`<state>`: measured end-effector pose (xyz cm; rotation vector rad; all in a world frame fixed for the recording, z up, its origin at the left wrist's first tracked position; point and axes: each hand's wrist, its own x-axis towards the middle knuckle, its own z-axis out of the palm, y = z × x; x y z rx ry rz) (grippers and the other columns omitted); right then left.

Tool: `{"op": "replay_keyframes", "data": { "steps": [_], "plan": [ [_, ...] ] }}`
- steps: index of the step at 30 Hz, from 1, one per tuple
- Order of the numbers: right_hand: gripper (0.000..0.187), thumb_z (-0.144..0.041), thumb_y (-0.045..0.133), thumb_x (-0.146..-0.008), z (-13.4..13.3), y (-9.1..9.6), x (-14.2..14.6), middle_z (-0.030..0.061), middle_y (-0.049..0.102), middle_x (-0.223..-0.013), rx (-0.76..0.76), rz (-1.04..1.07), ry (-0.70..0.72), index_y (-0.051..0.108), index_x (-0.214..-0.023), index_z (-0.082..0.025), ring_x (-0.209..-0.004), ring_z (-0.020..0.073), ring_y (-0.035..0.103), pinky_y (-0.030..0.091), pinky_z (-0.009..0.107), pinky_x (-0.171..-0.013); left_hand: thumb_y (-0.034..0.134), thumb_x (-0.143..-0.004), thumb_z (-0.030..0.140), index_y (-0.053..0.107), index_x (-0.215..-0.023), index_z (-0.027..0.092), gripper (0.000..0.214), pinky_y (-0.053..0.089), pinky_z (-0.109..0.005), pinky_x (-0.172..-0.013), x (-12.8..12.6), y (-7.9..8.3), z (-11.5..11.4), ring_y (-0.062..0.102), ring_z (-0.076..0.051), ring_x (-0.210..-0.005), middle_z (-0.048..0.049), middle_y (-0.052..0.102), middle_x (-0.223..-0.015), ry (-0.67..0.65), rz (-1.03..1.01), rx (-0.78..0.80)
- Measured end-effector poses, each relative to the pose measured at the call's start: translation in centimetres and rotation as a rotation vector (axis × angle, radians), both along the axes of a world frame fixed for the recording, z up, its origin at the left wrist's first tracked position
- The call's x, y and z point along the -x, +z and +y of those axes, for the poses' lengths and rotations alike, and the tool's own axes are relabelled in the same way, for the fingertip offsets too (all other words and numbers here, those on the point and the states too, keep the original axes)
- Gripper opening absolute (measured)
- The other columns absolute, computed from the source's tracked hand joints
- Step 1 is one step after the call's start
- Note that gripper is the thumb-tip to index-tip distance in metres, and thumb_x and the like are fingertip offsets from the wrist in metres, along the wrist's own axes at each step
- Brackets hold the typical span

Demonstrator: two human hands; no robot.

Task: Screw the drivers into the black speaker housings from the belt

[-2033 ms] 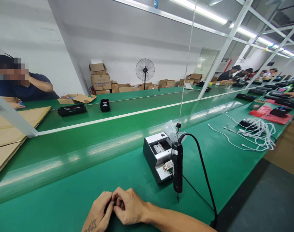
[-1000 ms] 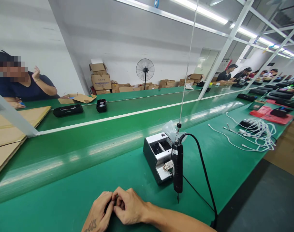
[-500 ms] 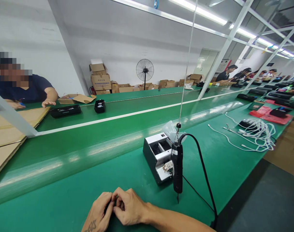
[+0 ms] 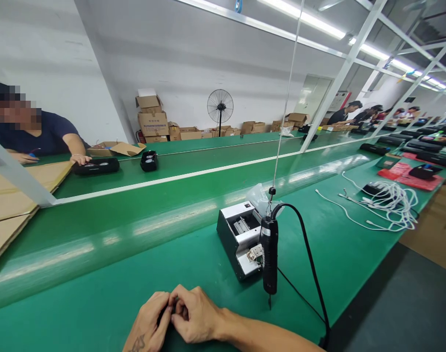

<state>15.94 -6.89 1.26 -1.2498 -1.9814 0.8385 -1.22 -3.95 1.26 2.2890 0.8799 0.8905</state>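
Note:
My left hand (image 4: 148, 324) and my right hand (image 4: 194, 313) rest together on the green bench (image 4: 98, 293) at the bottom edge, fingers curled and pressed against each other. What sits between the fingertips is hidden. A black electric screwdriver (image 4: 269, 261) hangs on a cord just right of my hands, tip down above the bench. Behind it stands a small grey metal screw feeder box (image 4: 238, 236) with a clear plastic bag beside it.
A green conveyor belt (image 4: 193, 161) carries a long black device (image 4: 97, 166) and a small black part (image 4: 148, 160); a person at far left touches the long device. White cables (image 4: 386, 200) lie at right. Flat cardboard (image 4: 10, 205) lies at left, boxes and a fan at the back.
My hands have stayed still. The two black items on the belt have drifted left, and the person at far left has lowered a hand from the head onto the long black device.

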Motion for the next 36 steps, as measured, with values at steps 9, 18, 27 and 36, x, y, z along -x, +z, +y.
{"op": "replay_keyframes", "data": {
  "steps": [9, 18, 27, 36],
  "plan": [
    [0.032, -0.012, 0.057, -0.069, -0.03, -0.09, -0.09, -0.0076, 0.06, -0.063, -0.003, 0.029, 0.008, 0.051, -0.098, -0.024, -0.05, 0.0109, 0.055, 0.041, 0.017, -0.052, 0.041, -0.104, 0.038, 0.057, -0.074, 0.022, 0.038, 0.05, -0.019, -0.056, -0.08, 0.02, 0.06, 0.061, -0.013, -0.057, 0.0016, 0.062, -0.066, -0.009, 0.013, -0.017],
    [0.032, -0.012, 0.057, -0.067, 0.14, -0.6, -0.05, -0.0081, 0.054, -0.06, -0.028, 0.094, -0.008, 0.052, -0.096, -0.024, -0.048, 0.0102, 0.052, 0.039, 0.017, -0.05, 0.043, -0.103, 0.035, 0.058, -0.074, 0.023, 0.035, 0.05, -0.019, -0.055, -0.24, 0.28, 0.06, 0.061, -0.013, -0.056, 0.0018, 0.062, -0.065, -0.014, -0.001, -0.024],
    [0.031, -0.012, 0.057, -0.066, -0.05, -0.48, 0.01, -0.0078, 0.054, -0.059, -0.035, 0.096, -0.002, 0.052, -0.095, -0.023, -0.048, 0.0104, 0.051, 0.038, 0.017, -0.05, 0.042, -0.104, 0.036, 0.057, -0.074, 0.022, 0.036, 0.05, -0.018, -0.055, -0.2, 0.01, 0.11, 0.061, -0.012, -0.056, 0.0019, 0.063, -0.065, -0.008, 0.002, -0.042],
    [0.031, -0.012, 0.057, -0.067, 0.04, -0.49, -0.11, -0.0073, 0.056, -0.06, -0.042, 0.088, -0.009, 0.052, -0.096, -0.023, -0.049, 0.0108, 0.053, 0.039, 0.017, -0.05, 0.042, -0.104, 0.038, 0.056, -0.072, 0.023, 0.038, 0.049, -0.018, -0.052, -0.45, 0.43, 0.04, 0.06, -0.012, -0.053, 0.0025, 0.061, -0.063, 0.008, -0.006, -0.07]
  ]
}}
